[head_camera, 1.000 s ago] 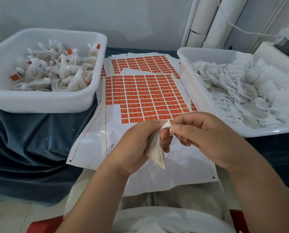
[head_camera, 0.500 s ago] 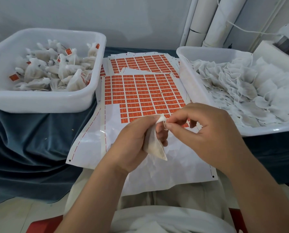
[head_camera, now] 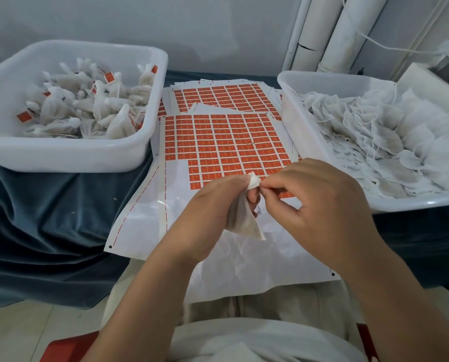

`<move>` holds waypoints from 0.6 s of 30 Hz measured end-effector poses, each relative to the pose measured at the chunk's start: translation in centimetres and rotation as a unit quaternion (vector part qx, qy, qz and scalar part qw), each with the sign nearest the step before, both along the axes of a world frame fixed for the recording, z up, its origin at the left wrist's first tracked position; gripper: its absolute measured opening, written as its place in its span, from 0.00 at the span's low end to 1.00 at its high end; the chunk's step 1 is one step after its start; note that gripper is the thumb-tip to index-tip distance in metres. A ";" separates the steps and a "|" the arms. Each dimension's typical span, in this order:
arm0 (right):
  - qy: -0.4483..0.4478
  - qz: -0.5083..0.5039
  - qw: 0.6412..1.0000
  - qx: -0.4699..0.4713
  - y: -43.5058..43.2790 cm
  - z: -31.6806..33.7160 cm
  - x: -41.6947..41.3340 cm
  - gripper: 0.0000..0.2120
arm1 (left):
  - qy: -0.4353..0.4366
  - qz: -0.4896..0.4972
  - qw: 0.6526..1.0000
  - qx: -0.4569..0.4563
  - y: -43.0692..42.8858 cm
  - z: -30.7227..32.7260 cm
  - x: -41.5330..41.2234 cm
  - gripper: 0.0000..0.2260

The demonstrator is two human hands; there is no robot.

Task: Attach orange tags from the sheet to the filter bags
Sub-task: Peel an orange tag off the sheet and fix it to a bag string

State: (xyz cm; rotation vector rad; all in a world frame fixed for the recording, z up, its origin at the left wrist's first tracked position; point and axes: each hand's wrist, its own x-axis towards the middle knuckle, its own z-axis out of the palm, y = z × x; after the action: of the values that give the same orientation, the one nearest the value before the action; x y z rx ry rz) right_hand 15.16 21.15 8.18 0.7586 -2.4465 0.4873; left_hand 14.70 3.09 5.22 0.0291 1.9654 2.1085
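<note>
Between left tub (head_camera: pixel 61 158) and right tub (head_camera: pixel 304 131), left hand (head_camera: pixel 207 212) and right hand (head_camera: pixel 314 202) both pinch one filter bag (head_camera: pixel 244 221).

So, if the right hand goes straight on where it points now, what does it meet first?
Probably the bunched top of the filter bag, which the left hand grips. The fingertips of the right hand seem nearly on it; depth is unclear.

The sheet (head_camera: pixel 145 218) is showing a neat grid of orange tags (head_camera: pixel 226 142) on white, the left tub (head_camera: pixel 61 155) is looking plain white, the cloth (head_camera: pixel 48 218) dark blue.
</note>
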 end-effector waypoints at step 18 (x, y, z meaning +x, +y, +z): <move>-0.370 0.033 0.919 -0.132 1.6 2.2 0.1 0.04 | 0.131 0.127 0.980 -0.080 1.6 -0.5 0.2 0.17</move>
State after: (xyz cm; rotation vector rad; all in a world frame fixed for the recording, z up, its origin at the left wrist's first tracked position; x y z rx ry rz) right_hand 15.29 22.72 10.34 0.6100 -2.9318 1.3009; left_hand 14.92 4.73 4.72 0.0290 2.4031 2.1854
